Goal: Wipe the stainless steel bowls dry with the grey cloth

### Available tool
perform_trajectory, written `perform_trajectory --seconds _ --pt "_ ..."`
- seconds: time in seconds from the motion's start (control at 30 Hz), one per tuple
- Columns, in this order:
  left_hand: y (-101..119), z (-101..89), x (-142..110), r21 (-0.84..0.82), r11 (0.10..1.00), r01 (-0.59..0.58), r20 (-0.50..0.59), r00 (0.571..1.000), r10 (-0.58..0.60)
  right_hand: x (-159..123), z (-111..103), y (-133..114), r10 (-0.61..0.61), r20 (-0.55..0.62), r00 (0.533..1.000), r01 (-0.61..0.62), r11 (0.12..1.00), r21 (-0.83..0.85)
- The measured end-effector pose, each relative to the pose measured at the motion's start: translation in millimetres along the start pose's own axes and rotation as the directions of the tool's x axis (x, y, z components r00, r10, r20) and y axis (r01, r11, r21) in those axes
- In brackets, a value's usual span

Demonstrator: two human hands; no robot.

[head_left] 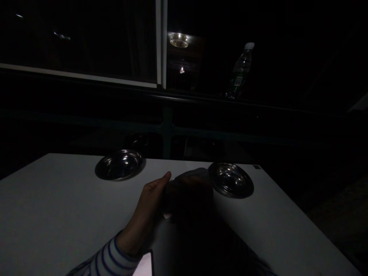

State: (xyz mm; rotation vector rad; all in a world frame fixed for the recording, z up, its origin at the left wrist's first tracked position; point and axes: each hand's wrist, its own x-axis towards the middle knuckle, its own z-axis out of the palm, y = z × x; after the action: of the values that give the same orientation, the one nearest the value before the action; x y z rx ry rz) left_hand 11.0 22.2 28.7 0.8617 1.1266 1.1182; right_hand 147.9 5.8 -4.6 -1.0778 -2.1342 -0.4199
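My left hand (149,207), in a striped sleeve, is closed on the left side of a dark, rounded thing with a pale, see-through upper edge (198,170). Its thumb points up along that side; the other fingers are hidden behind it. Deep shadow covers the middle, so the kind of thing does not show. A dark shape reaching in from the lower right seems to be my right arm; my right hand is lost in the dark. One shiny metal plate (119,165) lies left of my hands, and another metal plate (230,180) sits just right of the dark thing.
The white table (57,207) ends at a dark railing (172,97) and window frame (161,42). A clear bottle (240,73) with a white cap stands tilted in view beyond the table. A lit phone (145,264) shows at the bottom, by my left sleeve.
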Motion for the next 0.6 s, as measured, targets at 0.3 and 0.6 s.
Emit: perform_trajectory --seconds 0.3,0.6 --pt "4.8 -7.2 4.6 -0.001 1.0 0.009 0.003 1.0 -0.009 0.0 -10.1 35.1 0.187 -0.038 0.982 -0.183 0.979 0.095" --pt "3.8 -6.9 2.4 -0.005 1.0 -0.013 0.002 1.0 0.013 -0.5 -9.1 38.1 0.312 -0.048 0.949 -0.303 0.943 0.139"
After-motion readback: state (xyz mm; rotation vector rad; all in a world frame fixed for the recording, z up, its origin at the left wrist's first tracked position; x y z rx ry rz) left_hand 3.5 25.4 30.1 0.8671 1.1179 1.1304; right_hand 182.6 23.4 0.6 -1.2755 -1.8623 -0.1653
